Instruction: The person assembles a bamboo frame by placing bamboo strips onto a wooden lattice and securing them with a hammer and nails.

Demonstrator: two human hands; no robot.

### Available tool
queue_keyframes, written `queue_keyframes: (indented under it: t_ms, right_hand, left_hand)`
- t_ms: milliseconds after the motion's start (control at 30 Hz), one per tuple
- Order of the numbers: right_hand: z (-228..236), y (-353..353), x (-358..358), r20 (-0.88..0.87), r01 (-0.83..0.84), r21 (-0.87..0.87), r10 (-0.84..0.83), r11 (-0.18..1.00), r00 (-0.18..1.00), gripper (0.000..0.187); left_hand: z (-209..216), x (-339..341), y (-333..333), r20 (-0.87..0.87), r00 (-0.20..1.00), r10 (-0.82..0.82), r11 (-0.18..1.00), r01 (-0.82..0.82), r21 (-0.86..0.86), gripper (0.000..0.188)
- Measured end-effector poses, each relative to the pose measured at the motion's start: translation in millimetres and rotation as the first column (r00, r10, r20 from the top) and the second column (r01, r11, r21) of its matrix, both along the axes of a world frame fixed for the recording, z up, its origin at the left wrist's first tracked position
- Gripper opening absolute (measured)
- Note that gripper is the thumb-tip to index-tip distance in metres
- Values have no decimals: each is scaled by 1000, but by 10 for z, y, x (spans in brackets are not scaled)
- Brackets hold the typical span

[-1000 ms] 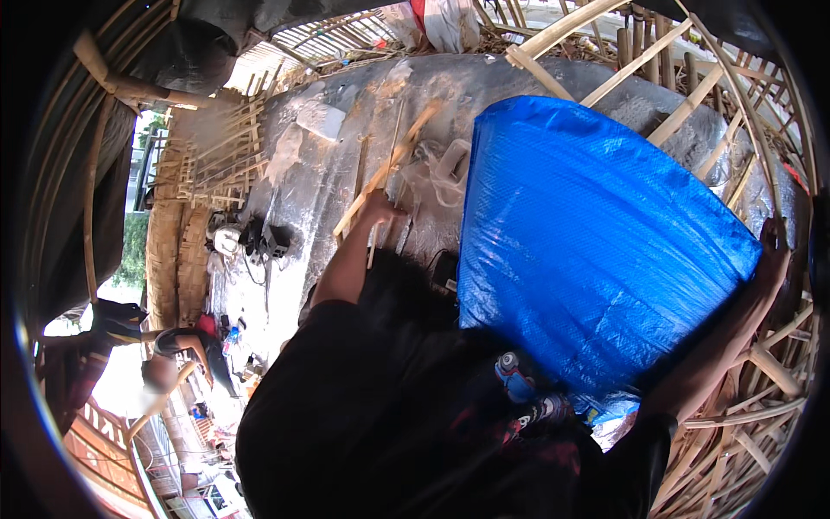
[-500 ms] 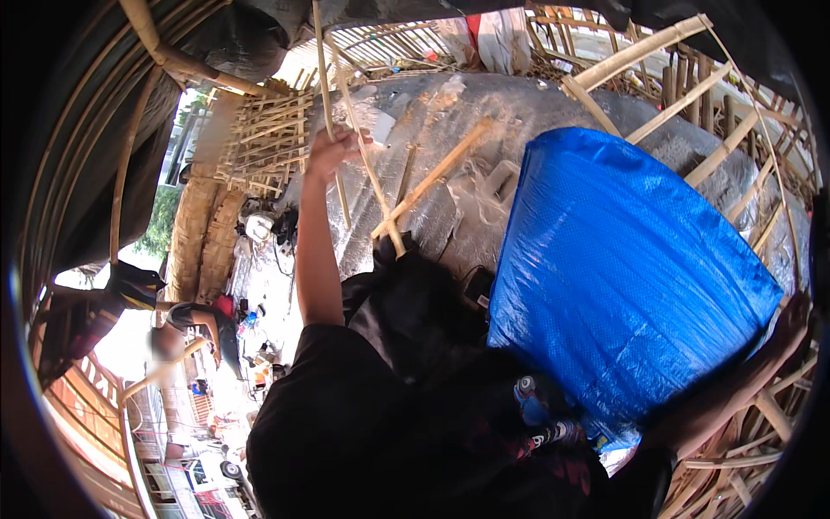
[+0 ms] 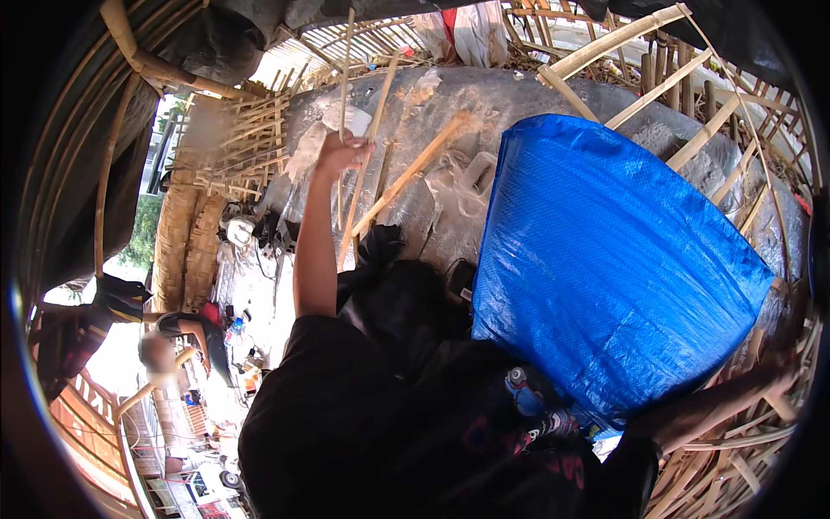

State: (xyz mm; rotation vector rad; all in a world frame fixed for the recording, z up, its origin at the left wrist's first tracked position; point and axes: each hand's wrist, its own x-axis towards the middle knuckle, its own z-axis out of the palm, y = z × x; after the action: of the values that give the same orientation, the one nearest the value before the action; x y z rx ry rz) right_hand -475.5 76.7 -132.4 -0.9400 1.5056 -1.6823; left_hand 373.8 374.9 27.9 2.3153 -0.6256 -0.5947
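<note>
My left hand (image 3: 341,156) is raised at the upper middle with its fingers closed around thin bamboo sticks. One bamboo stick (image 3: 346,73) stands nearly upright through the grip; a second slanting stick (image 3: 380,104) passes by the fingertips. Below them, a thicker bamboo strip (image 3: 415,166) lies at an angle, its lower end meeting the slanting stick. On the far right, my right hand (image 3: 781,374) is in shadow beside the lower right edge of a blue plastic sheet (image 3: 622,259). Its fingers are too dark to make out. The sheet spreads in a fan shape to the right of my dark shirt.
A bamboo frame (image 3: 661,97) stands behind the sheet. Split bamboo pieces (image 3: 735,454) pile up at lower right. Grey plastic sheeting (image 3: 484,95) covers the surface ahead. Stacked bamboo lattice (image 3: 238,143) is at upper left. Another person (image 3: 186,333) bends over at left.
The two sticks have come to a more parallel slant, and my left fingers have closed more on them. My right hand has dropped lower along the blue sheet's edge. The whole view has shifted slightly.
</note>
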Motion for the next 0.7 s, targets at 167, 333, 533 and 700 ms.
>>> queue_keyframes:
  t_ms: [167,333,533,700]
  right_hand:
    - [306,591,-137,144,247,-53,-237,968,961,37]
    - [603,958,-186,187,398,-102,-375,912,908,37]
    - [906,1252,-276,226,546,-168,-507,820,832,38]
    - [1261,1281,-340,469,724,-228,-578,651,668,38]
  left_hand:
    - [-865,378,597,10,992,126,975,-126,185,43]
    - [-1419,518,1105,-150,975,165,965,-128,228,55]
    - [-1889,555,982,-156,972,177,918,-106,382,43]
    - [-1923,910,1430,146,989,8,988,-30,152,50]
